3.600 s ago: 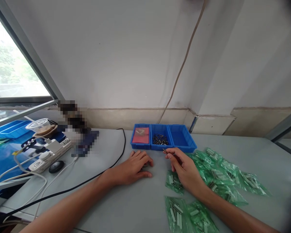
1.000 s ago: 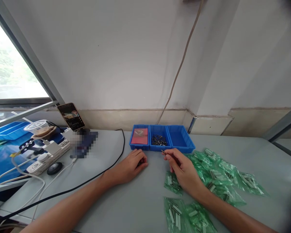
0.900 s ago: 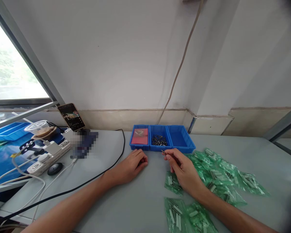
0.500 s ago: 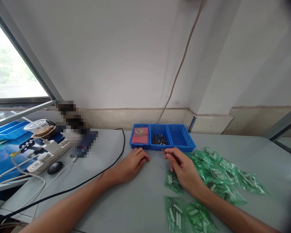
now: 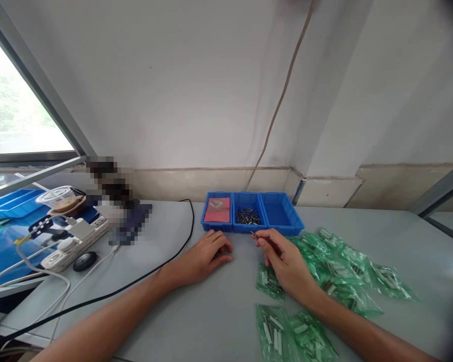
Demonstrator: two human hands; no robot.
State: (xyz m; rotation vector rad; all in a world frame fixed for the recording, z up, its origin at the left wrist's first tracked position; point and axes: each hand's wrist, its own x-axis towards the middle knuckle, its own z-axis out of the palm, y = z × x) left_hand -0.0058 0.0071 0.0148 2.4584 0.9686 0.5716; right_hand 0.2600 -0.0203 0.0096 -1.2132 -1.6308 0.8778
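My right hand (image 5: 281, 254) pinches a small metal screw (image 5: 253, 234) between thumb and fingertips, just in front of the blue three-compartment tray (image 5: 245, 229). Dark screws (image 5: 248, 216) lie piled in the tray's middle compartment. A red card (image 5: 217, 210) with a small clear packet on it fills the left compartment, while the right one shows bare blue plastic. My left hand (image 5: 206, 255) rests on the grey table with nothing in it, its thumb apart from the bent fingers. Several green plastic bags (image 5: 335, 266) of metal and white parts lie around my right hand and forearm.
A black cable (image 5: 154, 269) crosses the table under my left forearm. To the left are a power strip (image 5: 56, 257), a black mouse (image 5: 85, 261), a lidded cup (image 5: 60, 198) and another blue tray (image 5: 15, 202). The wall stands behind the tray.
My left thumb has moved away from the fingers, opening a gap. My right hand still pinches the screw in nearly the same place.
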